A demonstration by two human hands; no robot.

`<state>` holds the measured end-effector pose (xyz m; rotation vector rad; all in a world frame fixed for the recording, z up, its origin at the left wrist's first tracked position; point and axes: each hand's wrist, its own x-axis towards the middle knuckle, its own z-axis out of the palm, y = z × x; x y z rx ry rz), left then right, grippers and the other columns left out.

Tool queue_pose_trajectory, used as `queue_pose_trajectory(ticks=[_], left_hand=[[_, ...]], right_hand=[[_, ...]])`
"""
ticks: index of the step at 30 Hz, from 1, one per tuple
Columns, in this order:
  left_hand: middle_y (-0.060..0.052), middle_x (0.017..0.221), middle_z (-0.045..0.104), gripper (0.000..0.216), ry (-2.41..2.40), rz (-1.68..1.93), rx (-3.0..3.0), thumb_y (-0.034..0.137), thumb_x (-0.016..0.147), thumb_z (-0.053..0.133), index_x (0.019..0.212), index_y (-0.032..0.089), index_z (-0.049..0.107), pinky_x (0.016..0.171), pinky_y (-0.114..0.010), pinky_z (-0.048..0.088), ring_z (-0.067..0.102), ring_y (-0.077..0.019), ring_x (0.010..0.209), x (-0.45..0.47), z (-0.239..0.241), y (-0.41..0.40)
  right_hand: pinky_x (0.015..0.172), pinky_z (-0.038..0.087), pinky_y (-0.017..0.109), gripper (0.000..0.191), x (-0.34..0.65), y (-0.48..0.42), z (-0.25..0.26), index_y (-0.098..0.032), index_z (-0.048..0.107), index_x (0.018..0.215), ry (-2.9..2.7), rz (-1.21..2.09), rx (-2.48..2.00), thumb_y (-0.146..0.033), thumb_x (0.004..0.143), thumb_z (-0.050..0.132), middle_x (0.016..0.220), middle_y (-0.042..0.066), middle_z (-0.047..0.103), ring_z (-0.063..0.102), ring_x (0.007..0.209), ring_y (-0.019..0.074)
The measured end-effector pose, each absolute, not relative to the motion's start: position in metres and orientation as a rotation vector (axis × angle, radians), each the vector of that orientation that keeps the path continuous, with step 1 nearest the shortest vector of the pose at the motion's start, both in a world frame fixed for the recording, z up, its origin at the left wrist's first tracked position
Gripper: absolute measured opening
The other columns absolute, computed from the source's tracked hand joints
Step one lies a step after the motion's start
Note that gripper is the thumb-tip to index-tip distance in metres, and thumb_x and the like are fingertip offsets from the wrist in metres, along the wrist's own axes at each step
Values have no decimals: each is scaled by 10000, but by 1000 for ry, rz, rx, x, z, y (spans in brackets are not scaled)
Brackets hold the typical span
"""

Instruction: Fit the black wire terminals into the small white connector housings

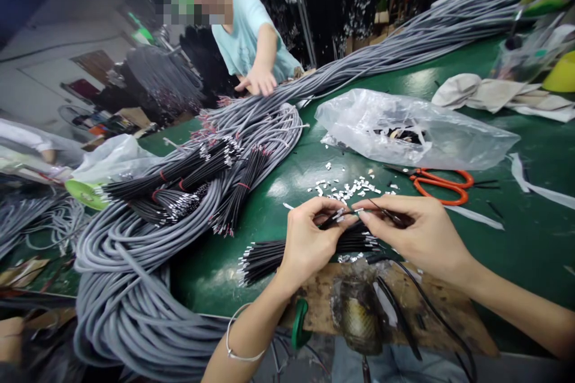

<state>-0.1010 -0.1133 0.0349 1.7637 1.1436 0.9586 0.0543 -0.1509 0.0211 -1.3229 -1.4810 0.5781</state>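
My left hand (309, 242) is closed around a few thin black wires (335, 217) with white ends. Close beside it, my right hand (417, 230) pinches a small white piece (358, 211) at the wire tips, and dark strands (390, 213) show between its fingers. Whether the piece sits around a wire cannot be made out. Below both hands lies a bundle of black wires (265, 257) with white ends, partly hidden by my left hand. Loose white pieces (345, 188) are scattered just beyond my fingers on the green table (215, 287).
Orange-handled scissors (442, 185) and a clear plastic bag (417, 125) lie beyond my right hand. Thick grey cables (135, 287) with tied black wire bundles (238, 194) fill the left. A wooden board (449, 317) juts from the front edge. Across the table, a person (254, 42) reaches to the cables.
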Motion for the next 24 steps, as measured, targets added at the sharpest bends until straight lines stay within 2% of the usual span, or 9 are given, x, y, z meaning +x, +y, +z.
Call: queue_pose_trajectory(ticks=[8, 10, 14, 19, 24], left_hand=[[-21, 710, 670, 75, 1111, 962, 1726, 168, 682, 706, 716, 135, 648, 629, -207, 495, 614, -123, 661, -100, 36, -114], [-17, 701, 668, 52, 1090, 946, 1695, 159, 690, 689, 709, 139, 645, 617, -204, 493, 610, -119, 647, -100, 35, -113], [3, 611, 618, 100, 1043, 844, 1639, 230, 744, 645, 712, 136, 634, 492, -188, 443, 531, -83, 492, -101, 34, -110], [8, 531, 534, 278, 1002, 803, 1600, 345, 790, 604, 633, 120, 565, 433, -171, 385, 456, -58, 426, -101, 38, -109], [13, 543, 552, 225, 1041, 842, 1637, 301, 784, 605, 659, 115, 584, 441, -158, 394, 466, -54, 433, -100, 40, -111]], right_hand=[[464, 406, 232, 158, 54, -151, 21, -162, 703, 798, -1538, 536, -1322, -223, 787, 558, 644, 3, 661, 530, 504, 114], [523, 432, 240, 160, 54, -152, 20, -166, 682, 824, -1594, 508, -1318, -212, 820, 529, 703, 13, 670, 569, 570, 128], [629, 454, 244, 150, 54, -152, 18, -169, 625, 873, -1695, 443, -1285, -152, 851, 478, 809, 35, 674, 606, 698, 145], [563, 438, 228, 160, 54, -153, 20, -172, 605, 824, -1715, 454, -1287, -118, 842, 456, 761, 23, 661, 592, 650, 132], [510, 422, 228, 141, 54, -153, 23, -172, 653, 818, -1588, 511, -1293, -212, 837, 519, 727, 8, 671, 572, 576, 119]])
